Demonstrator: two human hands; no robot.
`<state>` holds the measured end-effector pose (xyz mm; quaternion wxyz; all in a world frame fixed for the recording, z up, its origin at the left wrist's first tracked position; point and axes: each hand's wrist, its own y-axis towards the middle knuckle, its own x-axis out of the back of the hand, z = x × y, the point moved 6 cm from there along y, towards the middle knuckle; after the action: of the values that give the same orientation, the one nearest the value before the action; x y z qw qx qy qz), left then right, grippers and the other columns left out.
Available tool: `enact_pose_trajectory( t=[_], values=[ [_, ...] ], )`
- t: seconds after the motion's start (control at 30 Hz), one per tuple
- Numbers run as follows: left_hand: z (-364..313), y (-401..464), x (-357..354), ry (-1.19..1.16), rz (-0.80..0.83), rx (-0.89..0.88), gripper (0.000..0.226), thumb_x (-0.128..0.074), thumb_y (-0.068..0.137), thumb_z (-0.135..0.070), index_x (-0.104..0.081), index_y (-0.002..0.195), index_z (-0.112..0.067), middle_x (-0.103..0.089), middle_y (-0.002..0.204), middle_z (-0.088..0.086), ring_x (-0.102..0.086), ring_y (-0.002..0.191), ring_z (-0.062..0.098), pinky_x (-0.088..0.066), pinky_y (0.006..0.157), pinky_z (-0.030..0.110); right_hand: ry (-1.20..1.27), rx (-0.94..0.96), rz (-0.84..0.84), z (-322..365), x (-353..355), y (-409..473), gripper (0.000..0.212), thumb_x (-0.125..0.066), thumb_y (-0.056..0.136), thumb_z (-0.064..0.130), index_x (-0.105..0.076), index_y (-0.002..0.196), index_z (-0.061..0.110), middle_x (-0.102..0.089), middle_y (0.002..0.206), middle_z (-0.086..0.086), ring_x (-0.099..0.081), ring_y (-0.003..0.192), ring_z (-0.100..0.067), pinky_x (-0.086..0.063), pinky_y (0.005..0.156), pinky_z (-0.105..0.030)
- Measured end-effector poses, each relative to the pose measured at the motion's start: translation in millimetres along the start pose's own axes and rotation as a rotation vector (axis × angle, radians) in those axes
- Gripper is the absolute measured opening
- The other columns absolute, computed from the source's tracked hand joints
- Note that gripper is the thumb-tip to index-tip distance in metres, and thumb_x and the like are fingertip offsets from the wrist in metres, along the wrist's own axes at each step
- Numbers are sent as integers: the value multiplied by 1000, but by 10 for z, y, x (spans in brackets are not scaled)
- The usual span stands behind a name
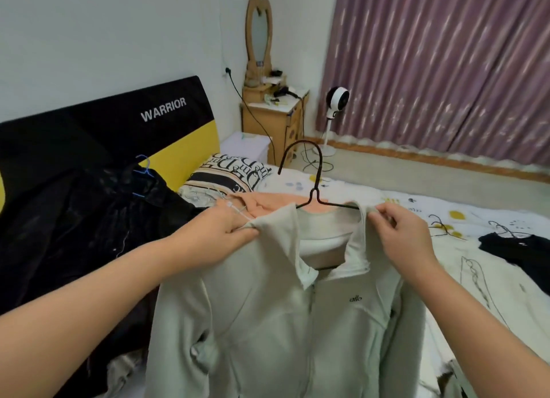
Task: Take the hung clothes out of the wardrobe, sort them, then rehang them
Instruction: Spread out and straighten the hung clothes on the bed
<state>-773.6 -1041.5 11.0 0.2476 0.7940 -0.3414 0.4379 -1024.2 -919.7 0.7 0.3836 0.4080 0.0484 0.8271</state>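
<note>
From your head camera: your left hand [221, 229] pinches one shoulder of the pale zip jacket [285, 317], your right hand [401, 234] pinches the other. Between them, the black wire hanger [315, 189] sits inside its collar, over the bed [416, 207].

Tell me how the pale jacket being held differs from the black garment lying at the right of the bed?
The pale jacket is held up by both hands, left hand and right hand, gripping its shoulders; the black garment lies flat on the bed. The jacket looks far larger in view. Both appear to sit on dark wire hangers.
</note>
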Motion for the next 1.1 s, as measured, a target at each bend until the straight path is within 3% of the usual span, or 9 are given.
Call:
enact_pose_trajectory(
  t=[0.07, 0.13, 0.23, 0.5, 0.63, 0.73, 0.8, 1.0, 1.1],
  values=[
    [55, 186, 265, -36, -34, -19, 42, -51, 93, -28, -54, 54, -14, -60, 60, -4, -52, 62, 12, -35, 58, 30, -81, 15, -52, 185, -98, 206, 20, -54, 92, 21, -62, 109, 14, -62, 98, -7, -50, 101, -29, -36, 85, -36],
    [164, 418, 531, -14, -72, -1, 48, -51, 92, -33, -43, 48, -13, -49, 54, 2, -45, 56, 19, -30, 55, 36, -113, -68, -116, 257, -232, 342, 47, -51, 94, 23, -41, 139, 12, -47, 135, -10, -33, 130, -28, -25, 106, -36],
    [274, 801, 916, 91, -129, -5, 49, -49, 93, -31, -30, 50, -14, -34, 51, 1, -33, 51, 16, -21, 50, 31, -54, -163, -164, 315, -584, 375, 62, -49, 94, 19, -21, 148, 8, -26, 152, -13, -18, 141, -27, -13, 116, -37],
    [116, 1776, 1253, 132, -194, -147, 48, -44, 94, -28, -31, 51, -10, -35, 53, 5, -34, 52, 18, -22, 48, 32, 215, -392, 254, 250, -2138, 66, 90, -65, 86, 32, -5, 150, 14, -12, 157, -4, -12, 145, -17, -14, 118, -31],
    [-88, 2222, 1130, 61, -193, -157, 47, -45, 93, -28, -34, 51, -10, -35, 53, 3, -34, 51, 16, -24, 46, 28, 236, -391, 373, 265, -2646, 104, 110, -78, 69, 40, -6, 149, 18, -30, 134, 9, -27, 135, -15, -26, 104, -20],
    [-264, 2478, 1045, -68, -206, -134, 43, -46, 94, -27, -39, 54, -10, -57, 70, 11, -53, 72, 29, -28, 51, 31, 306, -437, 428, 140, -2897, 230, 122, -80, 65, 43, 5, 150, 16, -18, 149, 6, -17, 141, -15, -24, 112, -27],
    [-379, 2689, 982, -118, -221, -117, 44, -46, 94, -26, -36, 52, -12, -62, 83, 16, -55, 87, 33, -30, 55, 33, 306, -458, 389, 27, -2969, 383, 125, -79, 62, 44, 5, 150, 18, -16, 150, 5, -17, 141, -15, -25, 113, -30],
    [-645, 3457, 670, -245, -195, -58, 36, -44, 93, -25, -37, 59, -15, -38, 60, -1, -38, 56, 16, -34, 47, 21, 306, -561, 101, -541, -2847, 923, 116, -78, 58, 45, -10, 148, 19, -25, 144, 0, -33, 134, -21, -34, 108, -41],
    [-612, 3769, 592, -366, -213, -11, 33, -47, 92, -34, -42, 63, -19, -43, 64, -4, -47, 63, 16, -39, 45, 16, 126, -577, -79, -1031, -2580, 1208, 78, -72, 73, 34, -36, 139, 12, -33, 141, -10, -40, 128, -27, -35, 105, -34]
  ],
)
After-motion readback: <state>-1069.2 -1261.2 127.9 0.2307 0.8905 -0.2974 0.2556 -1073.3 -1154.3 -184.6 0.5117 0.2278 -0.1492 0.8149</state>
